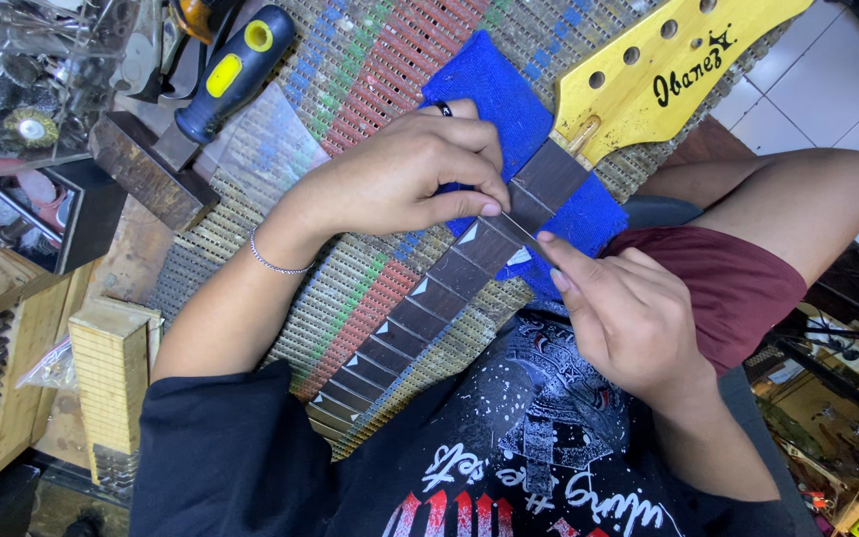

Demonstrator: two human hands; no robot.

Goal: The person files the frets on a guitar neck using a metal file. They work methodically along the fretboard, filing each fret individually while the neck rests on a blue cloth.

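Observation:
A guitar neck with a dark fretboard (pixel 429 298) and a yellow headstock (pixel 648 70) lies across a blue cloth (pixel 504 94) on a woven mat (pixel 370 70). My left hand (pixel 410 174), with a ring and a thin bracelet, rests on the neck and pinches one end of a thin metal fret wire (pixel 519 232) lying across the fretboard. My right hand (pixel 623 308) pinches the wire's other end with thumb and forefinger at the near edge of the neck.
A mallet with a blue and yellow handle (pixel 226 80) and a dark block head (pixel 146 169) lies at the upper left. A clear case of wire brushes (pixel 27 99) stands at the far left. A slotted wooden block (pixel 111 383) sits at the lower left. My bent knee (pixel 807 199) is at the right.

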